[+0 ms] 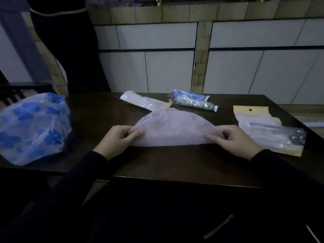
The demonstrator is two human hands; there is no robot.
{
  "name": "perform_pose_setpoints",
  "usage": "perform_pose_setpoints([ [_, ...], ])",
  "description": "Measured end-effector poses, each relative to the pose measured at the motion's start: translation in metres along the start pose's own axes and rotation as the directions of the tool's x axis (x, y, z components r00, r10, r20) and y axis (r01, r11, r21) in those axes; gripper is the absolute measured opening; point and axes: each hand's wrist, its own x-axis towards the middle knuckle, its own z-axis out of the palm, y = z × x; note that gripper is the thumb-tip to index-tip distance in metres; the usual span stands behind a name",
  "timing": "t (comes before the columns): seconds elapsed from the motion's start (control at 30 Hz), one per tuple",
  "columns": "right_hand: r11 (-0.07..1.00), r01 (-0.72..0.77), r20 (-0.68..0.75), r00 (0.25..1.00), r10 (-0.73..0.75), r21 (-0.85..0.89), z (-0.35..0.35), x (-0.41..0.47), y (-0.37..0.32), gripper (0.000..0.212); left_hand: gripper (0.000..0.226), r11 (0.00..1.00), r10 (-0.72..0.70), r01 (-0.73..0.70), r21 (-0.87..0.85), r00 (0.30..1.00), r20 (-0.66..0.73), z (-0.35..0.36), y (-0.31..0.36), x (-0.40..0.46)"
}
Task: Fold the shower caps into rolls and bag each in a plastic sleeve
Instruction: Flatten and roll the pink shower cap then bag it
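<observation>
A pale pink shower cap (pixel 175 128) lies folded into a half circle on the dark wooden table (pixel 175 163), its straight edge toward me. My left hand (pixel 119 139) pinches its left corner and my right hand (pixel 235 139) pinches its right corner. A blue flowered shower cap (pixel 33 127) sits puffed up at the table's left edge. Two rolled caps in plastic sleeves (pixel 192 100) lie at the back. An empty plastic sleeve (pixel 145 101) lies behind the pink cap. More sleeves with yellow header cards (pixel 268 130) lie at the right.
A tiled wall with white panels (pixel 228 58) stands right behind the table. A dark chair back (pixel 21 92) is at the far left. A person in dark clothing (pixel 70 50) stands at the back left. A small white item (pixel 313 124) lies at the right edge.
</observation>
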Motion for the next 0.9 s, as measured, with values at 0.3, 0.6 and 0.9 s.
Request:
perform_pose_setpoints([
  [0.3,0.949,-0.296,-0.109,0.953,0.284,-0.112,0.010,0.054,-0.014,0.025,0.023,0.954,-0.223,0.247,0.171,0.963,-0.149,0.016,0.002,0.045],
  [0.6,0.788,0.039,-0.248,0.938,-0.240,-0.614,0.037,0.068,-0.044,0.032,0.030,0.740,0.283,-0.021,0.672,0.917,-0.282,0.037,0.026,0.041],
  [0.9,0.834,-0.207,-0.053,0.976,0.210,-0.511,0.048,0.103,-0.024,0.043,0.048,0.820,-0.238,0.241,0.520,0.969,-0.074,0.047,0.007,0.069],
])
